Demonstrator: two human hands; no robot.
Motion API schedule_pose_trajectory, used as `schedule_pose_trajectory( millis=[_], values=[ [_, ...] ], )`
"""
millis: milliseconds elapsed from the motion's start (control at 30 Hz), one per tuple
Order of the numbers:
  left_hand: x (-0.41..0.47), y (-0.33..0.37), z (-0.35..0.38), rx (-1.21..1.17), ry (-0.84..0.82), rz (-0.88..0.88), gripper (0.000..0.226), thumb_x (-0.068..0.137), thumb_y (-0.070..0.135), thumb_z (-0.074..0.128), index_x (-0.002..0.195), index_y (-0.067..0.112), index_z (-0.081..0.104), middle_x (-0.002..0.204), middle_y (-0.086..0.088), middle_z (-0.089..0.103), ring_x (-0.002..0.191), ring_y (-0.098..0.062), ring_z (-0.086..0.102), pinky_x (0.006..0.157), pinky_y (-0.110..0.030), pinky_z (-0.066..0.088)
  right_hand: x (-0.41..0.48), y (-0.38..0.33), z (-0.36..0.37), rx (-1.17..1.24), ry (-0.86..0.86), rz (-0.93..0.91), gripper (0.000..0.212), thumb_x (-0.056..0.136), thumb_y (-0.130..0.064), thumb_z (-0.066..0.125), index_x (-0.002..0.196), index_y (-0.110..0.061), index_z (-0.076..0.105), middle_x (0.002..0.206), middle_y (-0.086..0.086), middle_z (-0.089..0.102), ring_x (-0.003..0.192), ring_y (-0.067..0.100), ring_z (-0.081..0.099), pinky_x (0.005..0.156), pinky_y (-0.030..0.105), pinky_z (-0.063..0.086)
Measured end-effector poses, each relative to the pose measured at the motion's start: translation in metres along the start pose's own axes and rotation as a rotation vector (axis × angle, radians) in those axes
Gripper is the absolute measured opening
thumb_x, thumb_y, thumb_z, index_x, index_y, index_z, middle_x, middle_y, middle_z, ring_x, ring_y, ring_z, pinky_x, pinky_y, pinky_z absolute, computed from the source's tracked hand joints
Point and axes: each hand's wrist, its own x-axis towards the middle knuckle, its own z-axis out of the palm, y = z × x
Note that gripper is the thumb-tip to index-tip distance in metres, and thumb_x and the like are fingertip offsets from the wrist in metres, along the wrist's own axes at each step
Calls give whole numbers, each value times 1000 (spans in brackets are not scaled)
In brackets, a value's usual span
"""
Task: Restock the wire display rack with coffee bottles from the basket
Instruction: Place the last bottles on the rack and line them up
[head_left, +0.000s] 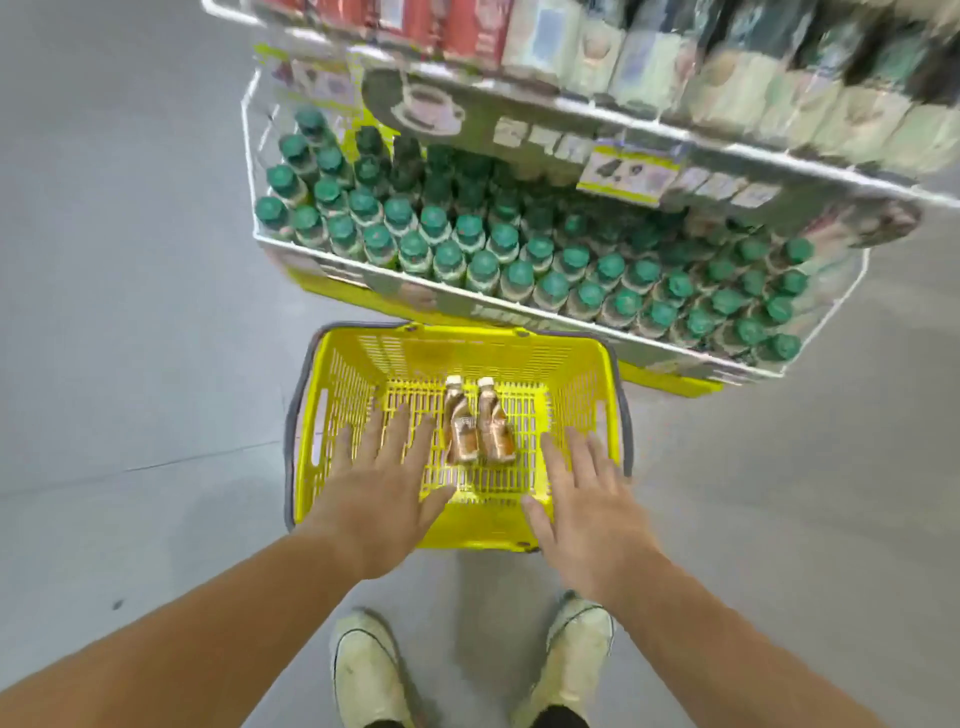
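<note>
Between the two spread, empty grips, left hand (382, 486) and right hand (589, 499), lie two coffee bottles (478, 423) in the basket (582, 364); pickup step, next each grip closes on one

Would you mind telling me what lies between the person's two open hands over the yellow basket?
In the head view, two brown coffee bottles lie side by side on the basket floor, between the left hand and the right hand; neither hand touches them.
</note>
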Motion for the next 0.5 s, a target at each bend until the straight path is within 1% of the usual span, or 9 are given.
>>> schedule_pose_trajectory(
  millis=[33,133,233,367,433,500],
  values=[
    [16,2,24,4,-11,-10,92,86,72,-10,163,21,-4,171,-13,-1,157,-35,0,122,-58,5,16,4,22,0,-17,-1,74,101,-58,25,161,-23,-1,168,11,1,154,32,-1,122,45,6],
    [66,9,85,-12,-49,-38,85,94,70,5,162,20,-6,171,-14,-1,157,-35,-1,122,-58,5,64,14,78,27,-55,-10,73,101,-58,24,160,-24,-2,168,9,0,154,30,-3,122,44,5],
    [118,16,130,-40,-105,-80,83,96,69,6,161,20,-10,170,-15,-2,157,-34,-4,123,-57,1,113,26,122,66,-69,-15,73,101,-58,24,160,-24,-3,168,7,1,153,28,-2,121,43,8],
    [178,19,172,-86,-134,-126,78,100,65,12,162,20,-6,170,-15,6,156,-35,1,124,-58,4,178,36,164,106,-49,44,72,102,-53,28,159,-16,2,165,11,13,151,29,10,119,43,18],
    [197,21,189,-75,-139,-139,80,101,64,15,161,17,-8,170,-14,7,156,-35,3,123,-58,5,203,38,180,136,-48,86,72,102,-52,29,158,-13,5,160,12,23,146,31,21,114,44,27],
    [207,23,204,-58,-144,-155,88,99,67,17,159,10,-15,170,-15,4,156,-34,4,123,-58,9,221,38,192,174,-60,110,73,101,-53,31,157,-11,11,153,12,34,138,32,33,106,45,36]
  ],
)
